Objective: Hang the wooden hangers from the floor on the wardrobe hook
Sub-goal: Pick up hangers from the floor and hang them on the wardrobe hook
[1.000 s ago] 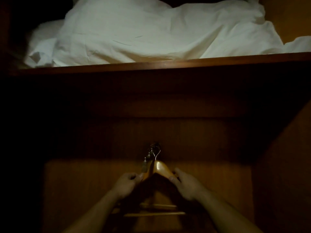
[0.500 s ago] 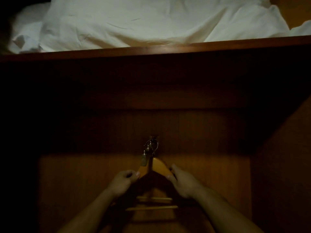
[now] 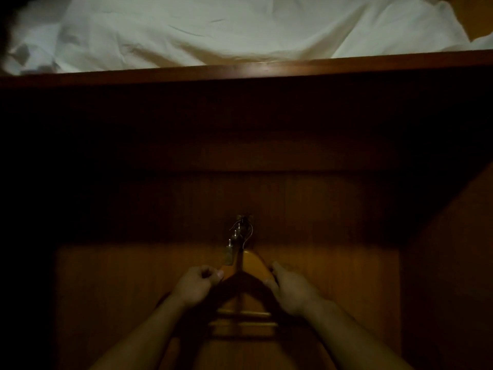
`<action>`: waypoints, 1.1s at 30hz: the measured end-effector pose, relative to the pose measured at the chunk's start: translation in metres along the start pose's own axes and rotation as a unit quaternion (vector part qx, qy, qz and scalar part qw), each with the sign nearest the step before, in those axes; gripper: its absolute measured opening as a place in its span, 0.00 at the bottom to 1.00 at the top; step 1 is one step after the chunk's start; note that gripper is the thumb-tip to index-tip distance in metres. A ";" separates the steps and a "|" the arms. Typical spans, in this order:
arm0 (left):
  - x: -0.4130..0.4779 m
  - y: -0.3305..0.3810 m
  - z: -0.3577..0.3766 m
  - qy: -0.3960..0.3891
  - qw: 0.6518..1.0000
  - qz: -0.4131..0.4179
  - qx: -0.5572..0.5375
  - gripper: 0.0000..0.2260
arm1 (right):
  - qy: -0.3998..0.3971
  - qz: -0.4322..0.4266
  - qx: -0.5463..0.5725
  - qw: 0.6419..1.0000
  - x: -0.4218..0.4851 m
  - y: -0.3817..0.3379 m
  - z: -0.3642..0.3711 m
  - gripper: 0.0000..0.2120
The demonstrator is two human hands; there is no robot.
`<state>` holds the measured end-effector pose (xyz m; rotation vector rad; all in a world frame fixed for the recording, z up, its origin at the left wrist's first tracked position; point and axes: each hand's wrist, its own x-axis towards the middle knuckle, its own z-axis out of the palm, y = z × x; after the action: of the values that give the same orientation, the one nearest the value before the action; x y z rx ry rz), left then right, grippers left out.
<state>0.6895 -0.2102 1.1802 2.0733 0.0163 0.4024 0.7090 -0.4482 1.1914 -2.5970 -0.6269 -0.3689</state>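
Note:
Inside a dim wardrobe, wooden hangers [image 3: 252, 265] hang bunched together from a metal hook [image 3: 241, 228] on the back panel, their wire tops stacked on it. My left hand [image 3: 198, 285] grips the left shoulder of the nearest, dark hanger with curled fingers. My right hand [image 3: 289, 288] holds the right shoulder of the hangers, fingers wrapped over the edge. Horizontal hanger bars [image 3: 244, 315] show between my forearms. How many hangers there are is unclear in the dark.
A wooden shelf edge [image 3: 266, 68] runs across above, with white bedding [image 3: 213, 28] piled on it. The wardrobe's side wall [image 3: 448, 263] stands at the right; the left side is in deep shadow.
The view has tilted down a little, so the shelf sits higher in frame. Both hands stay on the hanger shoulders; the hangers sit closer together against the hook.

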 end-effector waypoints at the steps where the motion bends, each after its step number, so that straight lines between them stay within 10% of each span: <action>1: 0.000 0.001 -0.002 0.001 1.000 0.002 0.003 0.09 | -0.002 0.000 -0.005 1.000 0.000 -0.001 0.001 0.16; 15: -0.019 0.015 -0.033 0.024 0.998 -0.005 0.058 0.18 | -0.067 0.051 -0.080 0.993 -0.028 -0.017 -0.014 0.24; 22: -0.053 0.021 -0.056 -0.014 0.930 0.001 0.366 0.24 | -0.067 0.057 -0.124 0.988 -0.054 -0.046 -0.025 0.27; 33: -0.121 0.031 -0.060 -0.068 0.915 0.055 0.394 0.22 | -0.059 0.085 -0.139 0.985 -0.121 -0.083 -0.027 0.29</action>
<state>0.5530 -0.1966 1.2006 2.9098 -0.0282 0.3478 0.5607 -0.4391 1.2016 -2.9314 -0.4130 -0.2636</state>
